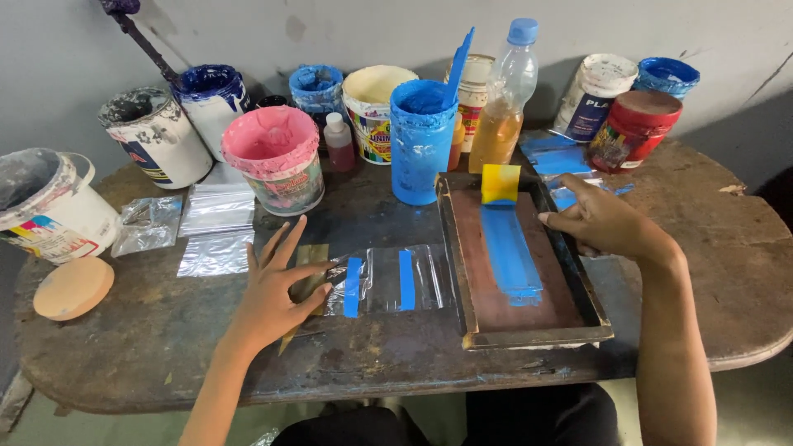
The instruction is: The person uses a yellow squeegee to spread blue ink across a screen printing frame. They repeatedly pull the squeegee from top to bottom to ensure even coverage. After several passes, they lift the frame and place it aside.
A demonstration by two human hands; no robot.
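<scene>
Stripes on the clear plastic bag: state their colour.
Blue: two stripes on the clear plastic bag, seen in the head view.

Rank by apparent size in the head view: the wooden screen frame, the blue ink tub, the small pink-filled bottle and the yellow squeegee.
1. Wooden screen frame, largest by far.
2. Blue ink tub.
3 and 4. Yellow squeegee and small pink-filled bottle look about alike; no firm order.

The frame lies nearest the camera, which enlarges it somewhat.

On the tabletop (710,248), the plastic bag (388,281) lies just left of the wooden frame (529,330), with paint tubs (421,140) and a bottle (504,99) behind both.
</scene>
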